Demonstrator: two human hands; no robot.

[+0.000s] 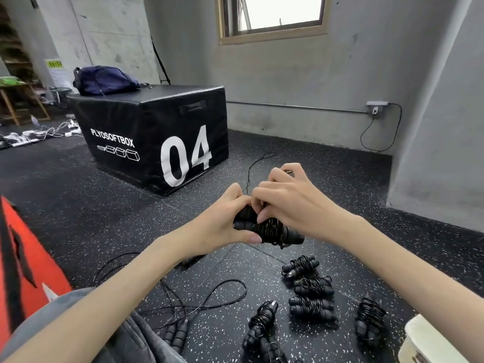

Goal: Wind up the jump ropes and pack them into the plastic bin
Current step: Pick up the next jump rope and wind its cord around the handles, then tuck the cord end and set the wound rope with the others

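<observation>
Loose rope [209,297] lies uncoiled on the floor [104,205] at lower left. Left hand [222,218] grips the paired handles [267,227], thumb under; right hand [285,200] pinches the cord against the winding. Wound bundles [311,292] lie on the floor at right, bin [429,341] at the far-right edge.

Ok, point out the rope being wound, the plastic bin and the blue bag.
rope being wound [272,230]: head view, on the cord coiled round its handles.
plastic bin [429,339]: head view, on its pale rim, bottom right corner.
blue bag [104,80]: head view, on its top fabric.
</observation>
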